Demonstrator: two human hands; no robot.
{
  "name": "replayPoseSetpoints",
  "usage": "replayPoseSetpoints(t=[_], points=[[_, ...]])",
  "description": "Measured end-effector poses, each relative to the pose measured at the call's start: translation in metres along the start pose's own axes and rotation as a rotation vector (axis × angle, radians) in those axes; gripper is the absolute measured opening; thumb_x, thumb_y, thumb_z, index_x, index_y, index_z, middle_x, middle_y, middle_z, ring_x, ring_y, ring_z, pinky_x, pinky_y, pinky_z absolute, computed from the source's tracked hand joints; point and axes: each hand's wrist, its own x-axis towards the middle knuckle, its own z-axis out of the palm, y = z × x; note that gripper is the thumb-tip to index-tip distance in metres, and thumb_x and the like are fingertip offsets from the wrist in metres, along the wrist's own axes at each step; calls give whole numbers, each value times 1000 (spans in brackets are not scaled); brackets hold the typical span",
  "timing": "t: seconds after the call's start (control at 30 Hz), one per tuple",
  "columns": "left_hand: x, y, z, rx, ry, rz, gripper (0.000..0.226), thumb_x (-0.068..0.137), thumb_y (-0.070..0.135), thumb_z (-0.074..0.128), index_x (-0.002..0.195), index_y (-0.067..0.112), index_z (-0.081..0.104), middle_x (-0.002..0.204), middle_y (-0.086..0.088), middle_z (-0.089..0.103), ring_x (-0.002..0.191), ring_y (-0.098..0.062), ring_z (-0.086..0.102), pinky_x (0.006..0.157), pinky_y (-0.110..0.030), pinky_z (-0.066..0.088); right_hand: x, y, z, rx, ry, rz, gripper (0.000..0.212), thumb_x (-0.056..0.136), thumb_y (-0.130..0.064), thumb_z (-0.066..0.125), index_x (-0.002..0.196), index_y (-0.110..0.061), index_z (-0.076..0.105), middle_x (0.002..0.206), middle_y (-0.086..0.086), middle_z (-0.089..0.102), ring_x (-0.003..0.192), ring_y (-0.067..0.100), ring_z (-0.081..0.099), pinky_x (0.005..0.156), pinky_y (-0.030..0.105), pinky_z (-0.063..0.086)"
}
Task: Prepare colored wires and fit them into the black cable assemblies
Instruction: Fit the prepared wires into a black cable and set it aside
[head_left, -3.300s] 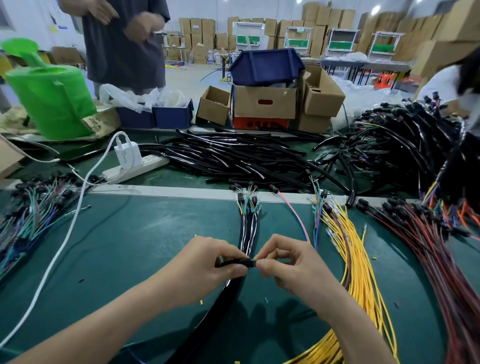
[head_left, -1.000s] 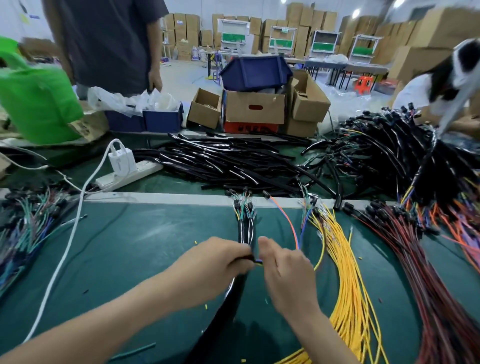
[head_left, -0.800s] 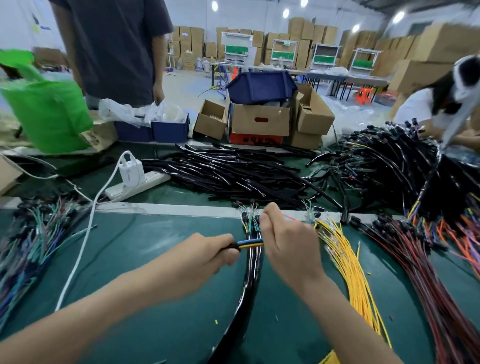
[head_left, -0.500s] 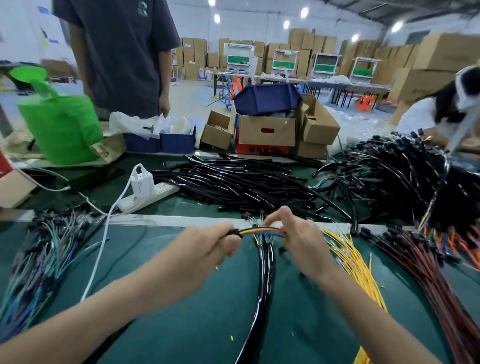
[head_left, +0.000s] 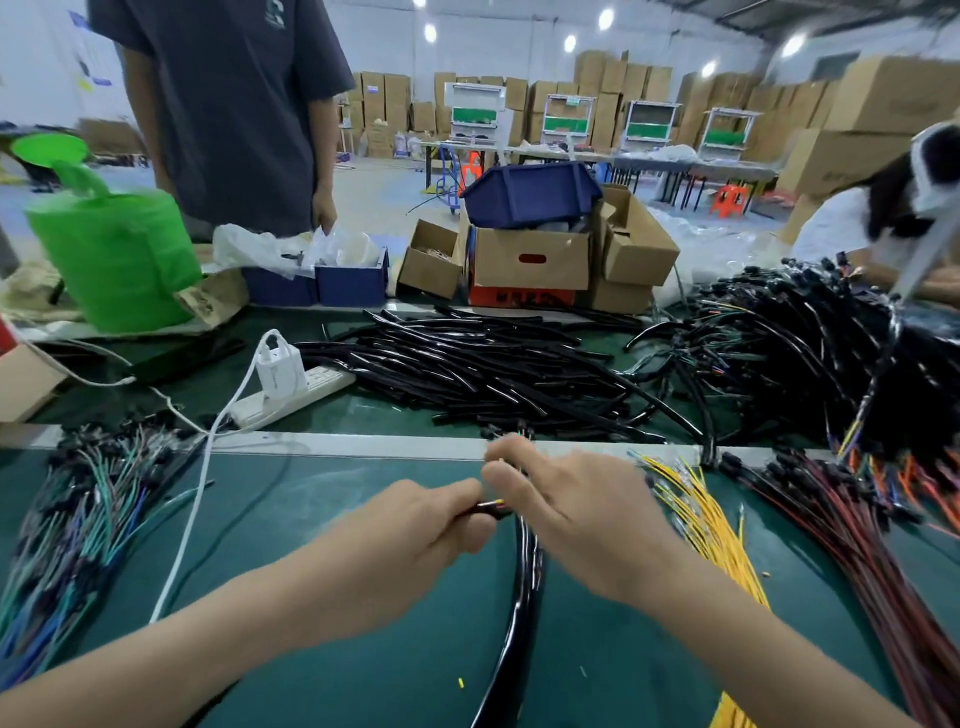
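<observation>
My left hand (head_left: 415, 530) pinches the end of a black cable sleeve (head_left: 480, 510) over the green mat. A short stretch of colored wires (head_left: 493, 503) shows at the sleeve's mouth. My right hand (head_left: 566, 499) is closed on those wires just to the right, fingertips touching them. A bundle of black cables (head_left: 522, 597) runs from under my hands toward me. Yellow wires (head_left: 711, 530) lie to the right, dark red wires (head_left: 852, 530) farther right.
Cut black sleeves (head_left: 483, 374) are heaped beyond the mat's grey edge. A white power strip (head_left: 291, 395) with its cord lies at left, beside mixed green and blue wires (head_left: 78, 519). A person (head_left: 228, 104) stands across the table by cardboard boxes (head_left: 530, 257).
My right hand drew the colored wires out of the sleeve to the right, then came back close to my left hand, so less wire shows. The view tilted up.
</observation>
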Motion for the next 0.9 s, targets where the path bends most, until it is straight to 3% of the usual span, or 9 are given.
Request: replayPoseSetpoints(t=[0.17,0.27,0.43,0.53,0.6,0.67,0.73,0.8,0.9], points=[[-8,-5,-2,-60,-79,-20,18,96,43,43,86,29,49,53,10,42,49,-10,32,48,-23,31,-12,29,-3,-9,-182,151,56,95,-58,8,90,-21,50,56,0,39,62,23,46,58,35,30],[0,6,3,34,-149,-46,21,97,42,40,89,24,48,61,4,48,53,-18,42,54,-33,42,-17,15,-9,-155,-305,-32,70,68,-85,5,88,-24,34,58,-1,42,51,16,36,51,35,22],[9,25,21,250,-226,-14,17,98,26,41,100,15,54,90,-15,63,76,-33,57,73,-42,45,-20,-17,-3,-198,-343,-194,80,53,-82,62,87,-24,20,57,-6,40,46,18,36,48,35,28],[10,31,26,320,-209,-63,8,97,24,41,93,20,46,90,-12,60,79,-33,56,76,-43,46,-16,-10,4,-161,-271,-164,73,67,-60,68,113,-27,21,66,-2,53,68,31,56,61,35,35],[12,33,27,288,-178,-27,14,99,31,35,88,32,42,81,-2,53,77,-31,54,74,-43,45,-13,7,2,-185,-255,-189,66,74,-52,63,126,-32,28,88,-2,64,90,25,55,76,36,37],[12,31,22,275,-132,1,21,99,38,33,80,34,37,69,6,44,71,-24,49,68,-38,42,-10,25,-9,-226,-290,-204,39,80,-48,58,113,-32,47,98,-9,62,100,16,48,87,31,32],[8,24,16,251,-88,-5,20,98,42,34,85,28,41,63,6,43,62,-16,44,62,-33,37,-12,43,-21,-202,-324,-157,14,84,-39,58,89,-29,50,84,-12,56,92,15,49,76,30,35],[3,17,14,192,-66,-23,19,97,43,35,89,28,42,58,3,42,54,-14,39,55,-29,32,-16,54,-27,-174,-341,-81,21,84,-30,58,77,-27,39,73,-11,48,78,18,46,63,30,37],[0,13,19,169,-87,-45,26,97,44,32,90,22,44,58,1,40,52,-15,34,54,-30,30,-21,52,-26,-205,-368,-65,24,84,-26,55,74,-25,34,73,-5,49,74,24,47,66,37,44]])
